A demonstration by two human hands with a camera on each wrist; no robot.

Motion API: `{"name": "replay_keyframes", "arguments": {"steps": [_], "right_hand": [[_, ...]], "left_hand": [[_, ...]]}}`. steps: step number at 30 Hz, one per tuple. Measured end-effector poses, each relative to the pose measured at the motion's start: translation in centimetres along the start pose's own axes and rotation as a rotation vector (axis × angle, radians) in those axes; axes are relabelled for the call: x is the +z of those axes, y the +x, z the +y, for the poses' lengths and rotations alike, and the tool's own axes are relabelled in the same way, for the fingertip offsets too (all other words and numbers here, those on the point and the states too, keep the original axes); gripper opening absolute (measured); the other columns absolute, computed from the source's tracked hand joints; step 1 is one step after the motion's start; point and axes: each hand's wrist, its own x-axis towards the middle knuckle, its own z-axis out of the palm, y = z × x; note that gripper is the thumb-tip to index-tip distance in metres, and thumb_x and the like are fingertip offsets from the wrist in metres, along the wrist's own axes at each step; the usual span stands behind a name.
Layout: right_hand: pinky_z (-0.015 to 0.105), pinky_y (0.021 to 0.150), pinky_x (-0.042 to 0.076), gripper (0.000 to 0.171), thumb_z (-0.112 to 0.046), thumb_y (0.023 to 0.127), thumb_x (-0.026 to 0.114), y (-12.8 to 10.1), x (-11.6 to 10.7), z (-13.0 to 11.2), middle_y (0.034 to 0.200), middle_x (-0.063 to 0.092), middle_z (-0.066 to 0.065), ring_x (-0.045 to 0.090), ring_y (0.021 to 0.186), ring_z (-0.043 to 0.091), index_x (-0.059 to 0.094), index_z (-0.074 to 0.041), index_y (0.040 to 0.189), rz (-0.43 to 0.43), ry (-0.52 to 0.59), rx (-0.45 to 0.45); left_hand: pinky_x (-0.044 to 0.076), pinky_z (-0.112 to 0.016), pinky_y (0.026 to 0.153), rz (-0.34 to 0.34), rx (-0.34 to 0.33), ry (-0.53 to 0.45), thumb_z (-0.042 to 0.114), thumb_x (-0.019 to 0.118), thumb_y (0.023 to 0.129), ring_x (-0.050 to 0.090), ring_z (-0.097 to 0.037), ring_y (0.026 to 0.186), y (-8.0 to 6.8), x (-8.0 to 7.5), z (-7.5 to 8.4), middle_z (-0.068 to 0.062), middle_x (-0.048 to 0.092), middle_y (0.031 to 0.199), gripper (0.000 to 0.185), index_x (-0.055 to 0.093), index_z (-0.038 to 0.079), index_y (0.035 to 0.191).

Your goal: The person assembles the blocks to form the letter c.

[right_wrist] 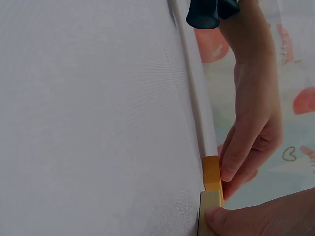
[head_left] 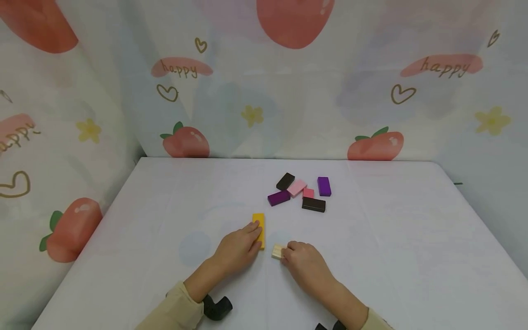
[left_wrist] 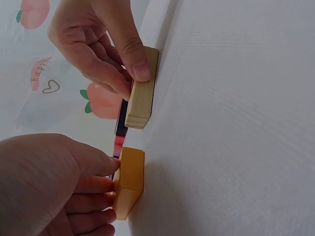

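Note:
A long yellow block [head_left: 258,217] lies flat near the middle of the white table. My left hand [head_left: 236,247] rests on it, and the left wrist view has the fingertips and thumb along the upper face of that yellow block [left_wrist: 132,169]. Just to its right is a pale wooden block [head_left: 277,251], gripped at its far side by my right hand [head_left: 307,265]. In the left wrist view the right thumb presses one side of the wooden block [left_wrist: 141,103], with the fingers behind it. The right wrist view has the two blocks close together.
Farther back on the table [head_left: 392,256] lies a loose cluster: dark blocks [head_left: 285,181], purple blocks [head_left: 324,186], a light pink block [head_left: 297,188] and a small coral-pink one [head_left: 308,193]. A patterned cloth [head_left: 297,101] hangs behind. Black wrist gear [head_left: 218,308] sits under the left sleeve.

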Motion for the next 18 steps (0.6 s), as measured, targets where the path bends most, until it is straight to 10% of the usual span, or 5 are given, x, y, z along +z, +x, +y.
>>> {"name": "replay_keyframes", "arguments": {"steps": [18], "right_hand": [[0.022, 0.052, 0.041, 0.023, -0.027, 0.071, 0.078, -0.1, 0.2, -1.3, 0.070, 0.050, -0.003, 0.042, 0.057, 0.008, 0.065, -0.008, 0.075, -0.043, 0.145, 0.082]], "left_hand": [[0.043, -0.035, 0.093, -0.030, -0.036, -0.024, 0.024, 0.059, 0.090, 0.048, -0.019, 0.119, 0.5, -0.2, 0.0, -0.010, 0.051, 0.130, 0.041, 0.057, 0.000, 0.124]]}}
